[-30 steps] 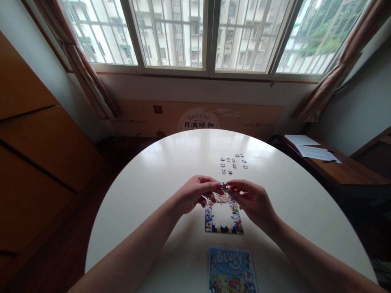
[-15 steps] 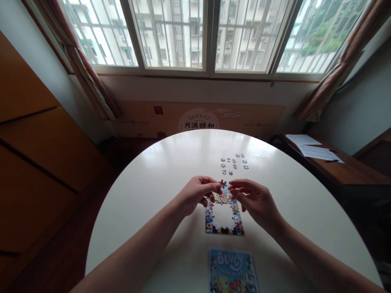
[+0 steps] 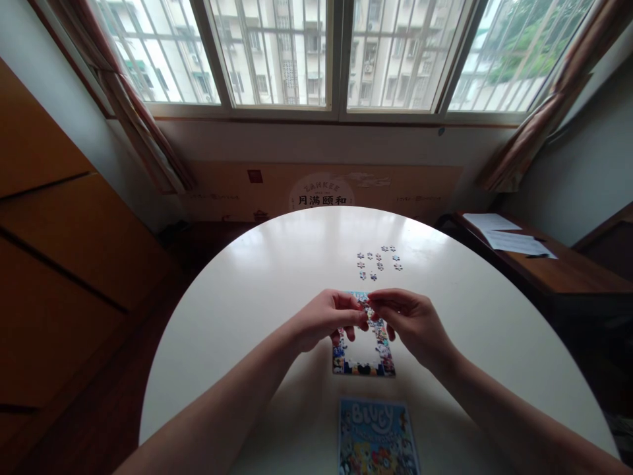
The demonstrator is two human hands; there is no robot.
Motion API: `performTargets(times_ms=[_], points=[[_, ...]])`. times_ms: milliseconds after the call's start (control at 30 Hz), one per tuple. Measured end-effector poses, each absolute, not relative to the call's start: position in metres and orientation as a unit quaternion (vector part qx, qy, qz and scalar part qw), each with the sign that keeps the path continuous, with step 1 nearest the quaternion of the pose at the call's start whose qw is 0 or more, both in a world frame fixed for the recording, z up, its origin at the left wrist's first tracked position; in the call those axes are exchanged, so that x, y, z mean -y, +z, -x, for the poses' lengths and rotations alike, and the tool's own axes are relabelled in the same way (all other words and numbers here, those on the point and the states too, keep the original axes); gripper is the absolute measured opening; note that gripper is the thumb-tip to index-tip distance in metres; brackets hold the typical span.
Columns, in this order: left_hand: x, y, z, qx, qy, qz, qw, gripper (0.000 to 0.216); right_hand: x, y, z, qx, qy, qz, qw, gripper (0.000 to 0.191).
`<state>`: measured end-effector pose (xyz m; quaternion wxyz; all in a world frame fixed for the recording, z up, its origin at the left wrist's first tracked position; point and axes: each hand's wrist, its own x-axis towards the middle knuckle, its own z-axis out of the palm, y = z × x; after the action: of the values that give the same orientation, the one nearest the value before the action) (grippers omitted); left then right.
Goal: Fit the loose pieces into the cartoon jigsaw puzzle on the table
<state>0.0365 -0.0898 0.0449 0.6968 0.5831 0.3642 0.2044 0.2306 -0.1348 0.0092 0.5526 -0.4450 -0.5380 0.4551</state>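
A small jigsaw puzzle piece (image 3: 364, 305) is mostly hidden between my fingertips, above the partly assembled jigsaw puzzle (image 3: 363, 370). My left hand (image 3: 333, 318) has its thumb and forefinger closed around the piece from the left. From the right, my right hand (image 3: 413, 320) pinches at the same piece, its fingertips almost meeting those of the left. The puzzle has a colourful, joined border around an open white middle; its upper part is partly covered by my hands.
Several loose puzzle pieces (image 3: 380, 258) lie on the white round table (image 3: 237, 290) beyond my hands. Nearer to me is a blue Bluey picture sheet (image 3: 378, 435). Papers (image 3: 517, 242) rest on a brown desk (image 3: 578, 274) at the right, below the window.
My hands have come closer together, and the right fingertips have closed at the piece held by the left. The piece is now more hidden. The loose pieces have stayed put.
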Motion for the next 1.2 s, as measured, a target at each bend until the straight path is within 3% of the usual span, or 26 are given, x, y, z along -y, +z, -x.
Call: performTargets(times_ms=[767, 1200], points=[[0.086, 0.044, -0.036, -0.379, 0.185, -0.619, 0.663, 0.023, 0.136, 0.012, -0.237, 0.635, 0.371, 0.445, 0.512, 0.022], [0.082, 0.047, -0.038, -0.378, 0.176, -0.667, 0.617, 0.029, 0.137, 0.015, -0.246, 0.702, 0.226, 0.471, 0.483, 0.020]])
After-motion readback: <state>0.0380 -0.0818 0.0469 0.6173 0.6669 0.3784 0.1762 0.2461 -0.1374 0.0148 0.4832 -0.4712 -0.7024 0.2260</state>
